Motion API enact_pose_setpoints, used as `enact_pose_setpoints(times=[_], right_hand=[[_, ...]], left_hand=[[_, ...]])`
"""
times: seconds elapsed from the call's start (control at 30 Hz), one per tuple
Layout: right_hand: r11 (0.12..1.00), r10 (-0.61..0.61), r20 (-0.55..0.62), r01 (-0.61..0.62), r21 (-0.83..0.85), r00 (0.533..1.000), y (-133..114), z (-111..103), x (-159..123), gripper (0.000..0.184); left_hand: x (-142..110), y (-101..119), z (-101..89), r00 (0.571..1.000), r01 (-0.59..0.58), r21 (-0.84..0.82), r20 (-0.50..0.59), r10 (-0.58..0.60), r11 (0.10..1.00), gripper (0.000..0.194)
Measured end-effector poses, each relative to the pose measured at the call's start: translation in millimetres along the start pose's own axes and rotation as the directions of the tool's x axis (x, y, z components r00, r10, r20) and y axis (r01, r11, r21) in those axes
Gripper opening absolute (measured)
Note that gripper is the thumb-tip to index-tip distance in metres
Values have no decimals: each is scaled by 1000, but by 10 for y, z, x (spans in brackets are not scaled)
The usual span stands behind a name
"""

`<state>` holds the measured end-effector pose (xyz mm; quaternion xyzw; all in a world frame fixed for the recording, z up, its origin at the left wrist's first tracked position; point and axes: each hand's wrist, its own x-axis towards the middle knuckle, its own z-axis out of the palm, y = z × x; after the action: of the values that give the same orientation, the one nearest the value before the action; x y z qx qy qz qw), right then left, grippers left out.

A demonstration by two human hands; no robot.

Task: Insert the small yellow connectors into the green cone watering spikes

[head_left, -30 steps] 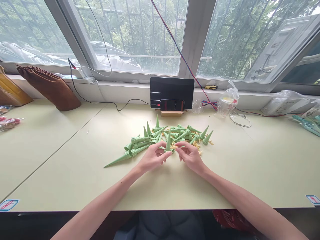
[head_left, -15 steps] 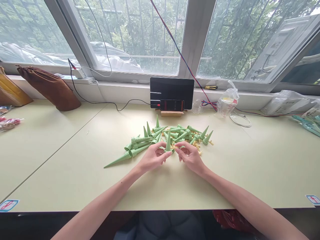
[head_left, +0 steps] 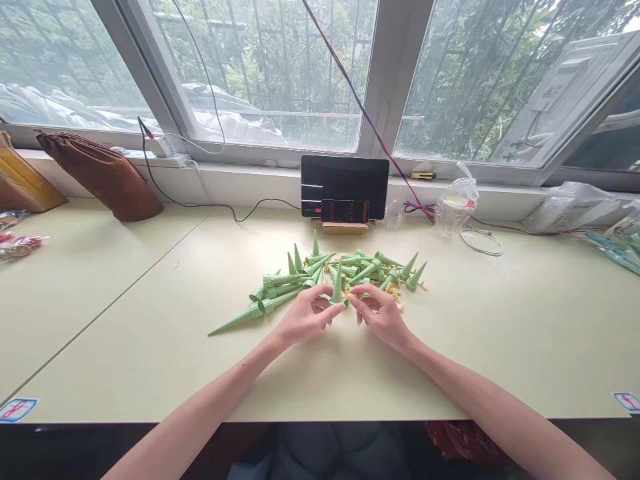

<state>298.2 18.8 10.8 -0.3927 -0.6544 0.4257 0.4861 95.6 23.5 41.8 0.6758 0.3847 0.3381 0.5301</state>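
Observation:
My left hand (head_left: 311, 311) is closed round the base of a green plastic spike (head_left: 338, 283), which points upward. Close by on the right, my right hand (head_left: 379, 311) pinches a small yellow plastic piece (head_left: 351, 295) at the spike's base; the fingertips partly hide it. Whether the piece is inside the spike or only touching it, I cannot tell. Just beyond both hands lies a pile of similar green spikes (head_left: 367, 269), some on their sides and some standing. Loose yellow pieces (head_left: 395, 293) are scattered among them on the right.
A dark tablet (head_left: 345, 177) with a phone (head_left: 345, 211) before it leans at the back of the table (head_left: 150, 333). Further right are a bagged cup (head_left: 456, 207) and a coiled white cable (head_left: 481, 241). A brown pouch (head_left: 107, 177) stands at the back left.
Both hands keep the same position and grip. The whole view has shifted very slightly; nothing else has visibly moved.

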Motion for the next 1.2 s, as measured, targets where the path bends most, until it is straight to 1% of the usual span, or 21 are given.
enact_pose_setpoints(times=[0.47,0.8,1.2], right_hand=[[1000,10,-3,-10,14,1000,-17,7,4,25],[1000,-5,-5,5,9,1000,-27,6,-1,22],[1000,0,17,0,12,1000,-18,3,4,21]], left_hand=[[-8,11,1,1000,26,20,-4,-26,999,28],[-8,-9,-1,1000,27,29,-4,-27,999,31],[-14,12,1,1000,-2,41,16,2,999,28]])
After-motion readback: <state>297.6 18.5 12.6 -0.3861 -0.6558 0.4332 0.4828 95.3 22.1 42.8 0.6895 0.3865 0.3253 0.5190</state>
